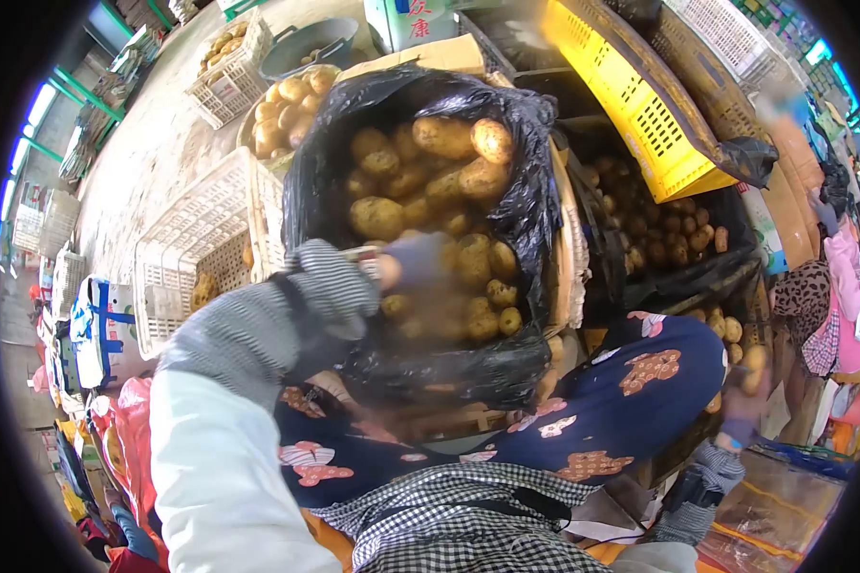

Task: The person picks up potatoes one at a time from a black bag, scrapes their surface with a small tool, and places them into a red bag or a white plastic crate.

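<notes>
A container lined with black plastic (pixel 330 143) stands before my knees, full of potatoes (pixel 377 218). Over its lower left part is my left hand (pixel 419 263), in a dark glove and smeared by motion, so its fingers and any contact with the potatoes are unclear. At the lower right, beside my knee, my right hand (pixel 739 411) is closed around a potato (pixel 754 369). Several more potatoes (pixel 731 329) lie in a crate just above that hand.
A white basket (pixel 196 229) with a few potatoes stands at the left. Behind it are a heaped potato basket (pixel 291 110) and a grey tub (pixel 311 48). To the right, a yellow crate (pixel 640 105) tilts over a black-lined container of smaller potatoes (pixel 674 229).
</notes>
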Motion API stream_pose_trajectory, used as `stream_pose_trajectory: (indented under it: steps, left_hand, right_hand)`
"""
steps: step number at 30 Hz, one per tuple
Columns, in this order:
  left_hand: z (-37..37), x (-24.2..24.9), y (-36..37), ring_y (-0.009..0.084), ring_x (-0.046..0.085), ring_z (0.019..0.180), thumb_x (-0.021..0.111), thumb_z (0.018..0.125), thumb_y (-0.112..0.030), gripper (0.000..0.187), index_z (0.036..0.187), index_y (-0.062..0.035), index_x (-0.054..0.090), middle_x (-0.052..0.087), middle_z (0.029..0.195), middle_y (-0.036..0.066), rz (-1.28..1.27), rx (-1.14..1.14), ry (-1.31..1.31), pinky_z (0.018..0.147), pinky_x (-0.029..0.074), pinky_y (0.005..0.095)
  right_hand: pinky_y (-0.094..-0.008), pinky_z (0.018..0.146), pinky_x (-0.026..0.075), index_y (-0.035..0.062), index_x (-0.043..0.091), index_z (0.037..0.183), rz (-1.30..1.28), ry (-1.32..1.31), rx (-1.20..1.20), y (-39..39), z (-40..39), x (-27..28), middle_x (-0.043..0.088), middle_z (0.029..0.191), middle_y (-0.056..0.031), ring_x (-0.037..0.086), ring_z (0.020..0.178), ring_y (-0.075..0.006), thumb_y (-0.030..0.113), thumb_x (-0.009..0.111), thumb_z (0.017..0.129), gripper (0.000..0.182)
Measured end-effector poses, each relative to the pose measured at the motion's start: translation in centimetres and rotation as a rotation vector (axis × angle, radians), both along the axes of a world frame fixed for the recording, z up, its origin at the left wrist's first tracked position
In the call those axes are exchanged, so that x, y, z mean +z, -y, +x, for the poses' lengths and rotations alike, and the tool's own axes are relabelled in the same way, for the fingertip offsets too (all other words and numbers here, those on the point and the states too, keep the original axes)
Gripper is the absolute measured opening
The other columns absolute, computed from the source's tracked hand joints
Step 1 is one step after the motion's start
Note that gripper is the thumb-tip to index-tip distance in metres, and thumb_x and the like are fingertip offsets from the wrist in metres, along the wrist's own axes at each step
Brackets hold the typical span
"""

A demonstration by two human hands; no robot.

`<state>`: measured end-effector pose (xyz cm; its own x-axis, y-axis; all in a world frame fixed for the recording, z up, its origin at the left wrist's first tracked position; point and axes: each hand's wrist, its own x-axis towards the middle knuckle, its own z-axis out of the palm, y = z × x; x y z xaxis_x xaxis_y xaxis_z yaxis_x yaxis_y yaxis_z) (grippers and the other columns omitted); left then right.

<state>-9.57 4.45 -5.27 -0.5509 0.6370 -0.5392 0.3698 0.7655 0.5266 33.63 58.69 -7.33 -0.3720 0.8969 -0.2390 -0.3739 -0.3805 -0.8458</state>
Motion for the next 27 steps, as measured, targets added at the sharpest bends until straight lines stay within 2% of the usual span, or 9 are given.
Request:
stream_pose_trajectory:
  steps: [1,3,6,9,13,16,18,24,27]
  left_hand:
    - [0.0,-1.9,-2.1,0.0341,0.061,0.108,0.071,0.079,-0.026,0.054,0.127,-0.0049,0.056,0.065,0.111,0.019,0.034,-0.038,0.016,0.09,0.05,0.0417]
    - [-0.2,-6.7,-6.2,0.0323,0.061,0.107,0.072,0.079,-0.025,0.054,0.126,-0.0045,0.056,0.065,0.11,0.018,0.074,-0.138,-0.094,0.09,0.05,0.0407]
    - [-0.6,-13.0,-11.4,0.0297,0.062,0.106,0.074,0.077,-0.024,0.055,0.126,-0.0039,0.056,0.066,0.11,0.017,0.066,-0.24,-0.248,0.089,0.05,0.039]
    - [-1.4,-15.2,-13.0,0.027,0.063,0.105,0.076,0.076,-0.022,0.056,0.125,-0.0033,0.056,0.066,0.11,0.016,0.027,-0.271,-0.276,0.089,0.05,0.0374]
    - [-1.8,-12.8,-10.8,0.0235,0.064,0.103,0.079,0.074,-0.02,0.058,0.124,-0.0025,0.056,0.067,0.11,0.014,0.135,-0.14,-0.092,0.089,0.05,0.0353]
    - [-0.8,-9.6,-8.6,0.0208,0.064,0.102,0.081,0.073,-0.019,0.059,0.123,-0.0019,0.056,0.068,0.11,0.012,0.426,0.076,0.292,0.089,0.051,0.0337]
    - [0.6,-7.7,-8.0,0.019,0.065,0.101,0.083,0.072,-0.018,0.06,0.123,-0.0015,0.056,0.068,0.109,0.011,0.481,0.053,0.317,0.089,0.051,0.0326]
    - [4.8,-0.9,-8.1,0.0246,0.064,0.103,0.07,0.084,-0.033,0.043,0.115,-0.0055,0.063,0.068,0.103,0.013,0.032,-0.237,-0.289,0.096,0.047,0.0366]
    - [3.5,-2.3,-7.3,0.0264,0.065,0.101,0.069,0.083,-0.035,0.046,0.12,-0.008,0.061,0.068,0.103,0.014,-0.004,-0.378,-0.326,0.093,0.049,0.0373]
  right_hand:
    - [-0.0395,0.089,0.053,0.0027,0.055,0.126,-0.314,-0.107,-0.075,0.0,1.5,-1.7,0.059,0.121,-0.0167,0.058,0.11,-0.0262,0.022,0.058,0.095,0.037]
    - [-0.0394,0.088,0.054,0.0004,0.054,0.125,-0.542,-0.114,-0.042,2.3,3.5,-4.5,0.06,0.121,-0.0148,0.059,0.109,-0.0242,0.021,0.062,0.092,0.04]
    - [-0.0383,0.091,0.053,-0.0026,0.051,0.127,-0.488,-0.24,0.062,1.8,5.0,-6.3,0.058,0.126,-0.0154,0.057,0.115,-0.0241,0.019,0.061,0.092,0.042]
    - [-0.037,0.096,0.049,-0.0038,0.05,0.128,-0.083,-0.082,0.058,5.2,2.7,-0.3,0.057,0.128,-0.0158,0.057,0.116,-0.025,0.019,0.054,0.097,0.039]
    - [-0.0378,0.09,0.051,-0.003,0.06,0.117,-0.162,-0.364,0.055,11.7,-8.4,13.8,0.063,0.119,-0.0159,0.059,0.106,-0.0236,0.022,0.052,0.098,0.032]
    - [-0.0354,0.086,0.052,-0.0004,0.06,0.121,0.142,-0.38,0.437,15.2,-14.3,17.0,0.064,0.118,-0.0148,0.06,0.103,-0.0222,0.02,0.051,0.099,0.032]
    - [-0.0337,0.086,0.052,-0.0002,0.059,0.125,-0.029,-0.458,0.577,17.4,-19.3,17.4,0.064,0.117,-0.0139,0.061,0.099,-0.0218,0.019,0.054,0.098,0.034]
    - [-0.0375,0.086,0.053,0.0024,0.058,0.126,-0.143,-0.743,0.961,26.0,-30.2,16.1,0.065,0.114,-0.012,0.064,0.097,-0.0235,0.021,0.059,0.097,0.034]
    - [-0.037,0.084,0.053,0.0052,0.058,0.126,-0.116,-0.542,0.889,28.1,-31.0,15.0,0.065,0.111,-0.0116,0.064,0.093,-0.0217,0.02,0.061,0.095,0.035]
